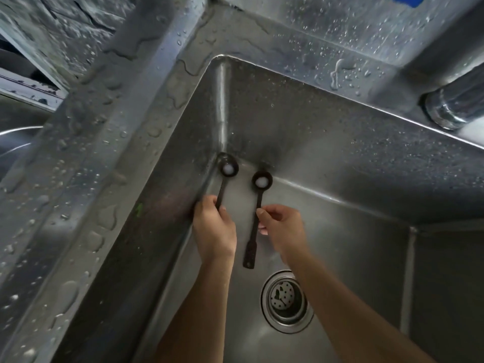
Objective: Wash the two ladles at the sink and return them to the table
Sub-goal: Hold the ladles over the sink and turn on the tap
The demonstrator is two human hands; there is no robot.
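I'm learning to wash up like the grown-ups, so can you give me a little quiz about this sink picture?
1. True or false: the left hand holds the left ladle, and the right hand holds the right ladle.
2. Where is the drain? A in the sink floor; B on the wet rim; C inside a ladle.
3. Fill in: the bowl closest to the sink's far corner belongs to the ____ ladle.

Key: 1 true; 2 A; 3 left.
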